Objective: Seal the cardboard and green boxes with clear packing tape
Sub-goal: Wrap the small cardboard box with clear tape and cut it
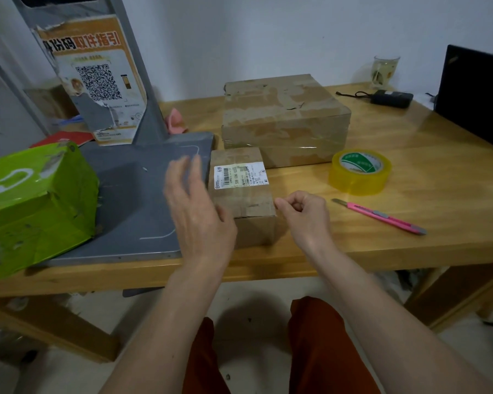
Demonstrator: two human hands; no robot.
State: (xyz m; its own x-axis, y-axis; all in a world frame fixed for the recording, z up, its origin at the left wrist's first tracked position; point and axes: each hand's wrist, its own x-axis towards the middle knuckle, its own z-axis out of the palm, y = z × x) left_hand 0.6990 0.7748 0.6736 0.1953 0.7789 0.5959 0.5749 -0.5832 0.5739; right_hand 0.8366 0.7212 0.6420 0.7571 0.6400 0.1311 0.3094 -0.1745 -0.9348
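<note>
Nearest the camera are the person's two bare forearms, reaching up over rust-red trousers toward the small brown cardboard box with a white barcode label (242, 194), which I take as the landmark. The left hand (195, 206) hovers at that box's left side, fingers straight and slightly spread, blurred at the tips, so whether the palm touches the box wall is hard to say; it looks placed to steady the box. The right hand (303, 213) sits at the box's near right corner with fingers curled and thumb meeting forefinger, possibly pinching or pressing down a clear tape end there, though no tape is visible in the grip.

Right of the small box lies the yellowish roll of clear packing tape with a green core label (359, 172), flat on the pale wooden table (439, 180) within easy reach of the right hand. Nearer than the roll, a pink utility knife (382, 216) lies ready for cutting. Just behind the small box stands the large flat cardboard box already glossy with tape (285, 120). Well to the left, the crumpled bright green box (34, 206) rests on a grey metal scale platform (143, 200), apparently waiting its turn
</note>
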